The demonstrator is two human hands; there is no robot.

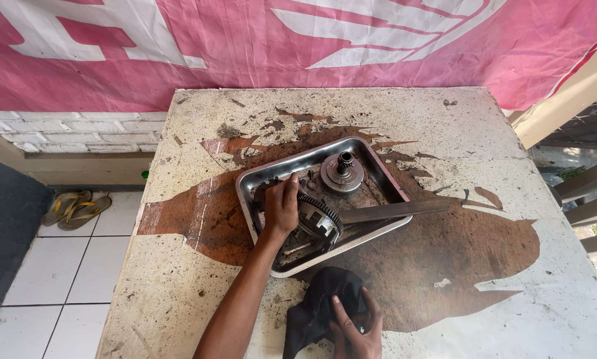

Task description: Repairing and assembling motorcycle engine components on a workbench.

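My left hand [282, 206] grips the toothed gear [318, 219] in the tray [378, 163] mid-desk [484, 279], my right hand [356, 326] clutches the black rag [318, 299] at the near edge; wiping not begun.

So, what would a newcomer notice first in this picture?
First, the steel tray at the middle of the stained table, where the left hand rests on a toothed round metal part. Near the front edge, the right hand grips a black cloth. A pink banner hangs behind.
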